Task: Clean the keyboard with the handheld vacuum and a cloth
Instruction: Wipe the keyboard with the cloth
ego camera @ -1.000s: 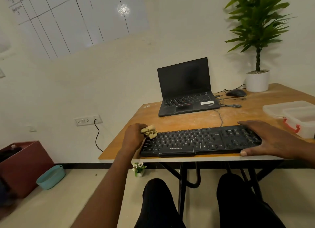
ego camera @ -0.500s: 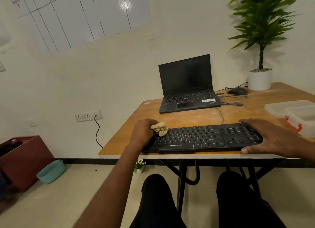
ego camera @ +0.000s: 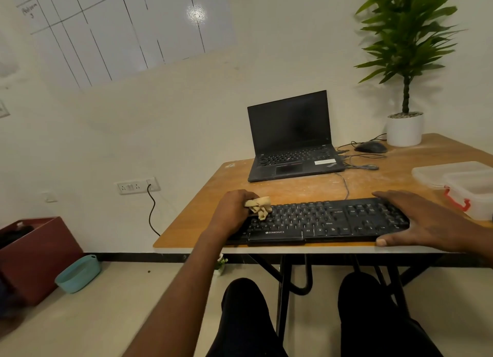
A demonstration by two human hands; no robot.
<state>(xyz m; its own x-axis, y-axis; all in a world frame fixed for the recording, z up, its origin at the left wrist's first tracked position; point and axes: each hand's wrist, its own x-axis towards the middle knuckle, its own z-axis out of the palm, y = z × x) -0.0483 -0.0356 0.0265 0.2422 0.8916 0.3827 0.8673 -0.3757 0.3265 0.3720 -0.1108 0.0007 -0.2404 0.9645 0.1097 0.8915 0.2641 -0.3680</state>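
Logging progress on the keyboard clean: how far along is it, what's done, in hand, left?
Done: nothing provable; no handheld vacuum shows in the head view, so that pass can't be confirmed. In hand: the left hand grips a bunched beige cloth on the keyboard's left keys, while the right hand lies flat on its right end, steadying it. Left: the middle and right keys, by the cloth's position.

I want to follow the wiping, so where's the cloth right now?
In the head view the cloth is bunched in the left hand, on the left end of the black keyboard, near the table's front edge.
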